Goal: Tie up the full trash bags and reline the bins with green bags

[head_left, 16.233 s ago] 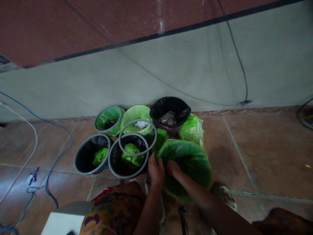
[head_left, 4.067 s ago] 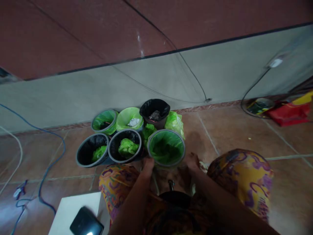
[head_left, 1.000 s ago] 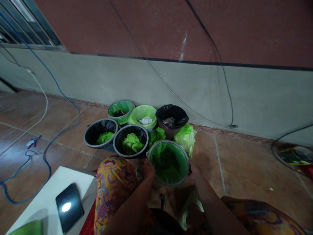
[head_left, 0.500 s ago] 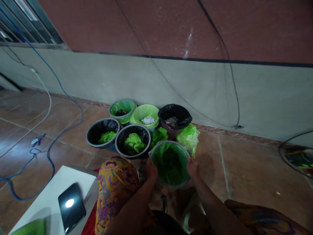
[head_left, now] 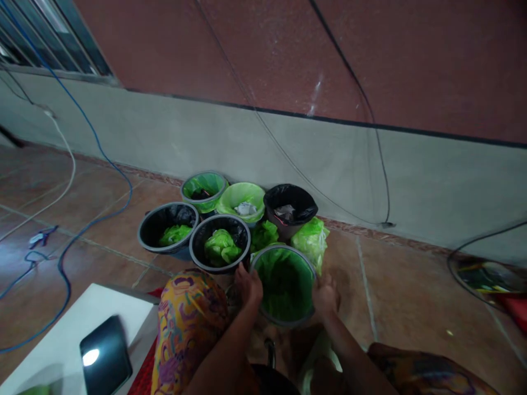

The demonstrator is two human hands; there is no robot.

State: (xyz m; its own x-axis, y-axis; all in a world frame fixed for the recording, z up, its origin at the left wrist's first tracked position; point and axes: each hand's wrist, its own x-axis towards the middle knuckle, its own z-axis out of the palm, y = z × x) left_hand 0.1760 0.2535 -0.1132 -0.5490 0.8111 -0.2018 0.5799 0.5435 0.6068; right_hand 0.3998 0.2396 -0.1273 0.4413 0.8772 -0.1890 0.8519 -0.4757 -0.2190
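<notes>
A round bin with a grey rim and a green plastic liner stands in front of me, tilted toward me, its inside dark. Close to its left rim is my left hand, fingers apart and holding nothing that I can see. My right hand is at the right rim, fingers bent; whether it grips the rim is unclear. Just left stands a black-lined bin with a crumpled green bag inside. Behind are a grey bin with a black liner and a bulging light-green bag.
More lined bins, one with a green liner, another lime-lined and a black-lined one, stand by the wall. A phone lies on a white box. A blue cable crosses the tiled floor.
My left hand has shifted slightly outward from the bin's rim, its fingers spreading. My right hand has moved a little outward too. The bin stays among the others; the view has tilted slightly.
</notes>
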